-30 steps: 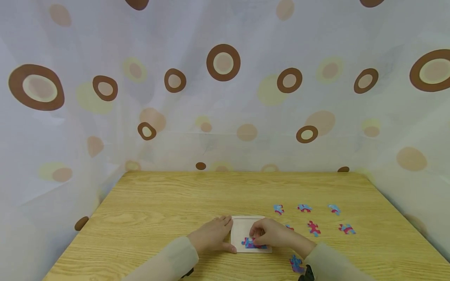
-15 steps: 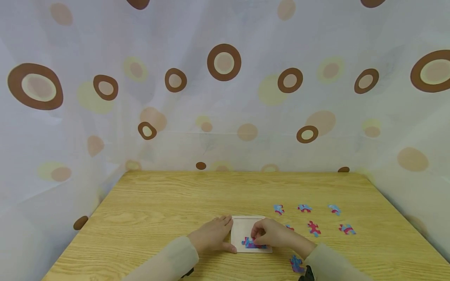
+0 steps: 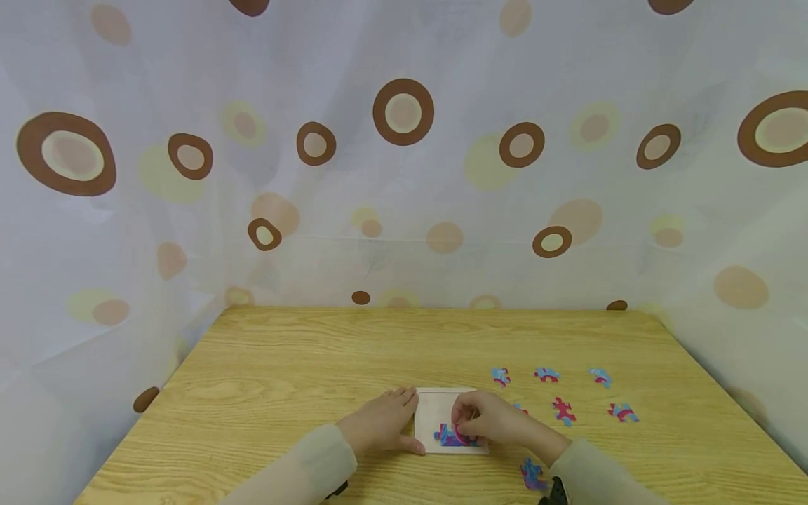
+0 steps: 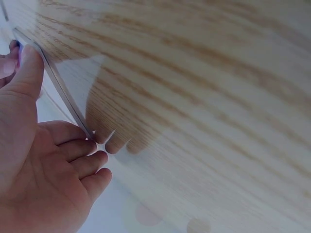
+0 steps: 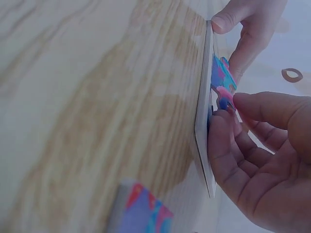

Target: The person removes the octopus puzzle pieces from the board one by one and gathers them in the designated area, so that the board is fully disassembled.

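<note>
A shallow white puzzle tray (image 3: 432,407) lies on the wooden table in front of me. My left hand (image 3: 381,424) rests along its left side, fingers extended at the far corner and thumb at the near one. Over the tray's near right part my right hand (image 3: 492,419) pinches a pink-and-purple jigsaw piece (image 5: 225,98) between thumb and fingers. That piece looks tilted in the right wrist view. Beside it a blue-and-purple jigsaw piece (image 3: 445,436) is in the tray's near part; whether the two interlock I cannot tell. My right fingers hide the near right corner.
Several loose jigsaw pieces lie right of the tray, among them a red one (image 3: 562,410) and a blue-and-red one (image 3: 623,412). A blue-purple piece (image 3: 532,474) lies near my right sleeve. A spotted curtain (image 3: 404,210) surrounds the table (image 3: 284,351).
My right fingers have shifted slightly right and away from me with the pinched piece, and more of the pieces in the tray shows. The left hand has stayed in place.
</note>
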Action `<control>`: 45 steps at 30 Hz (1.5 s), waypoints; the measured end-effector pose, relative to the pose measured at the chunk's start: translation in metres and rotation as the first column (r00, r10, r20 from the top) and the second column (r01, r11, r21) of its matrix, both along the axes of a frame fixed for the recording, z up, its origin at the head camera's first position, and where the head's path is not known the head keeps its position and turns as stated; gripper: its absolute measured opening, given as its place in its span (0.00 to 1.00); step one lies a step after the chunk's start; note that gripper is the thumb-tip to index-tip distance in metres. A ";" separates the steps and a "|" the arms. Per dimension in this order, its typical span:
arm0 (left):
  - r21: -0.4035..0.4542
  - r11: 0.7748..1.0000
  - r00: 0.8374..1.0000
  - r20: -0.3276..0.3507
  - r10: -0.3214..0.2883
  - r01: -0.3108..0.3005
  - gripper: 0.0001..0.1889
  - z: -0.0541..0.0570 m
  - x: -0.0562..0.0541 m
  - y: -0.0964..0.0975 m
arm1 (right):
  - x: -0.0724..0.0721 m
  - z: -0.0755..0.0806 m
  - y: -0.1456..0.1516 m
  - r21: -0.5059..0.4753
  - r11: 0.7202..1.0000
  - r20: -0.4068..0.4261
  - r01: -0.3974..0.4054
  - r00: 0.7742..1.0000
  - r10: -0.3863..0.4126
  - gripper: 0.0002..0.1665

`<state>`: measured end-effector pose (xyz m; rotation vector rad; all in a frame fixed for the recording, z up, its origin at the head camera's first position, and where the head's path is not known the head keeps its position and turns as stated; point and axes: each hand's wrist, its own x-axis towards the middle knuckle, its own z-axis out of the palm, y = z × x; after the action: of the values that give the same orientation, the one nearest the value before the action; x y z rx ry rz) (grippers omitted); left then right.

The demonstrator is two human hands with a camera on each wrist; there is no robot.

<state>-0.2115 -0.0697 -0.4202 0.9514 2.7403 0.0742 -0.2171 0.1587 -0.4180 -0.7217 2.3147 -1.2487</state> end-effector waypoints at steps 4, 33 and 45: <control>0.000 1.000 1.000 0.004 0.003 -0.003 0.46 0.000 0.000 0.000 | 0.000 0.000 0.000 -0.010 1.000 0.022 0.014 1.000 -0.013 0.03; -0.027 1.000 1.000 -0.010 -0.007 0.007 0.45 0.001 0.001 0.001 | 0.007 0.020 0.060 -0.081 0.994 0.023 0.068 0.998 -0.067 0.07; -0.035 0.999 1.000 -0.019 -0.014 0.013 0.45 0.001 0.001 0.001 | 0.017 0.016 0.123 -0.088 0.994 0.026 0.066 0.998 -0.064 0.10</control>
<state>-0.2109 -0.0683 -0.4193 0.9661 2.7428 0.0152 -0.1997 0.2819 -0.4020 -0.6621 2.2933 -1.3888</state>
